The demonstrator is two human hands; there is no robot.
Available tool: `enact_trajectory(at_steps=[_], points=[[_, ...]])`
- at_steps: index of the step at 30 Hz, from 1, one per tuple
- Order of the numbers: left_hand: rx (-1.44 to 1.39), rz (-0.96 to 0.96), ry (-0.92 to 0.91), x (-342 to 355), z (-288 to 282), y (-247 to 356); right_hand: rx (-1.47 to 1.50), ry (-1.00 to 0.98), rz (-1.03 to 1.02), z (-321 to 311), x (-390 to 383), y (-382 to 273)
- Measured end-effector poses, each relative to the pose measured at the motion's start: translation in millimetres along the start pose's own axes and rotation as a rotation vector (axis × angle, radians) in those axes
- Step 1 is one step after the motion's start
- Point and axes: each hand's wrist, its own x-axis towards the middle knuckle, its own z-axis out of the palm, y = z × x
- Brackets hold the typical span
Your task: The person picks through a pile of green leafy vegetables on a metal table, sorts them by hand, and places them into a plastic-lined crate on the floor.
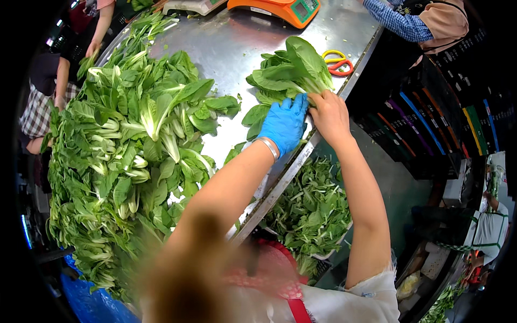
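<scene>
My left hand (285, 123), in a blue glove, is closed around the base of a bunch of bok choy (296, 67) near the table's right edge. The broad leaves point away from me. Right beside it, the bare fingers of my right hand (329, 114) are pinched at the stem end of that bunch; the fingertips are partly hidden. Just beyond my right hand lie scissors (340, 69) with a yellow and a red handle loop, their blades out of sight. A large heap of loose bok choy (124, 145) covers the table's left side.
An orange scale (285, 9) stands at the metal table's (215, 35) far end. Under the near edge, a container holds leaf trimmings (315, 210). Dark stacked crates (420, 118) rise at the right. Other people's arms (398, 21) show at the far right and left.
</scene>
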Motion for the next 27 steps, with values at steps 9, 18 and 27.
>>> enact_trajectory(at_steps=[9,18,27], points=[[0.001,0.001,0.016,1.8,2.4,0.9,0.444,-0.074,0.145,-3.7,-12.8,21.0],[-0.164,-0.011,0.038,-2.5,-10.1,-4.0,1.127,-0.178,0.706,-42.9,-94.5,24.2],[-0.428,0.144,0.198,-66.9,-146.5,-53.2,0.534,-0.575,0.895,-40.7,-237.9,16.7]])
